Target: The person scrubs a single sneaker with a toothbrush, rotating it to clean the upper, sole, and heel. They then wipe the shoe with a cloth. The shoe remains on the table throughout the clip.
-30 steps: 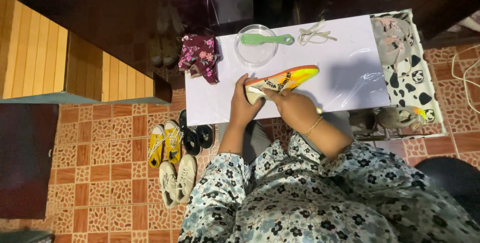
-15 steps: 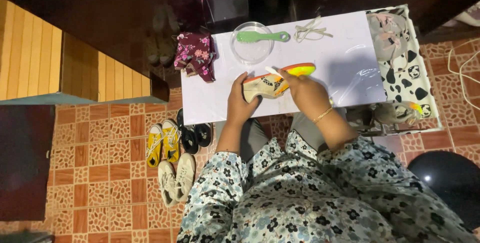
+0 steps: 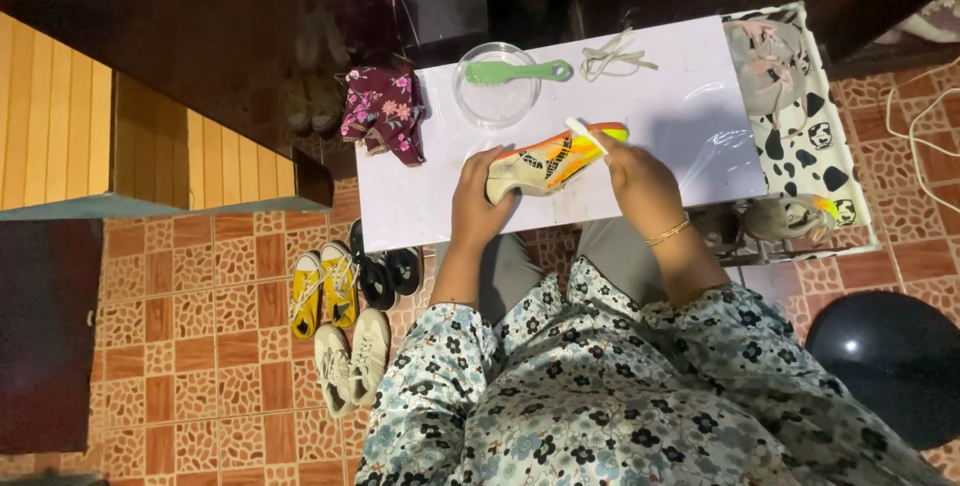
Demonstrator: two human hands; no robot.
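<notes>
On the white table (image 3: 680, 96) lies an orange, yellow and cream sports shoe (image 3: 550, 160), tilted with its toe to the upper right. My left hand (image 3: 482, 206) grips its heel end. My right hand (image 3: 640, 181) holds a thin white stick-like thing (image 3: 586, 136) against the shoe's upper near the toe. Behind the shoe stands a clear round bowl (image 3: 497, 106) with a green brush (image 3: 518, 72) lying across its rim. A loose pale shoelace (image 3: 615, 54) lies to the right of the brush.
A maroon floral cloth (image 3: 383, 114) hangs over the table's left corner. A cow-print box (image 3: 800, 116) holding pale shoes stands at the right. Yellow sneakers (image 3: 322, 289), cream sneakers (image 3: 350, 358) and black shoes (image 3: 385, 271) sit on the tiled floor at left. A dark round object (image 3: 890, 361) is at lower right.
The shoe has turned and shifted slightly left, its heel drawn toward me. My right hand moved from beneath the shoe up to its toe end with the white stick.
</notes>
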